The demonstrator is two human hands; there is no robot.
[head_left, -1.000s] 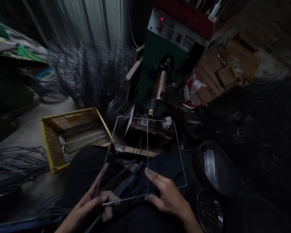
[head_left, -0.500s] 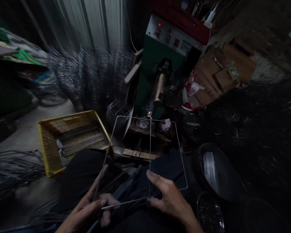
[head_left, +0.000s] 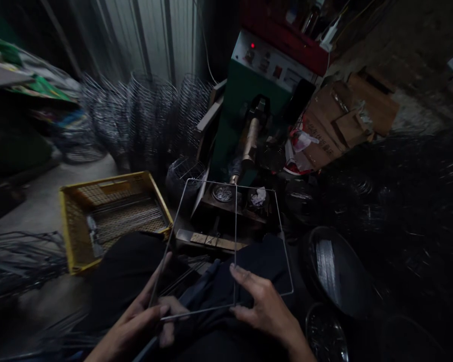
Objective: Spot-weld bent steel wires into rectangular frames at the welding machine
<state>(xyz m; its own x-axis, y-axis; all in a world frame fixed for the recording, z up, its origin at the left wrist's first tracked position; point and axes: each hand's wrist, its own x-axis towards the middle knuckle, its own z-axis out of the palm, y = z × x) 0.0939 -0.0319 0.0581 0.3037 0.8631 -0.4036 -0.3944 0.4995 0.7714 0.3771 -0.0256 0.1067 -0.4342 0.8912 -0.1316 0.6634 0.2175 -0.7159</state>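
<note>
A thin rectangular wire frame (head_left: 212,182) with one middle wire is held up above my lap. My left hand (head_left: 145,311) grips its lower left corner between thumb and fingers. At the lower end of the middle wire, my right hand (head_left: 262,301) pinches the wire with thumb and fingers. The far side of the frame lies at the tip of the copper-coloured rod (head_left: 251,138) of a green machine (head_left: 232,95); whether they touch I cannot tell.
A yellow crate (head_left: 68,229) holding straight wires stands at the left. Wire baskets (head_left: 147,118) are stacked behind it. Cardboard boxes (head_left: 326,123) lie right of the machine. A dark round container (head_left: 351,271) with wire pieces sits at the right.
The wire frame has shifted very slightly to the right with both hands. Both hands keep the same grip. The view has tilted a little, and the machine appears slightly lower.
</note>
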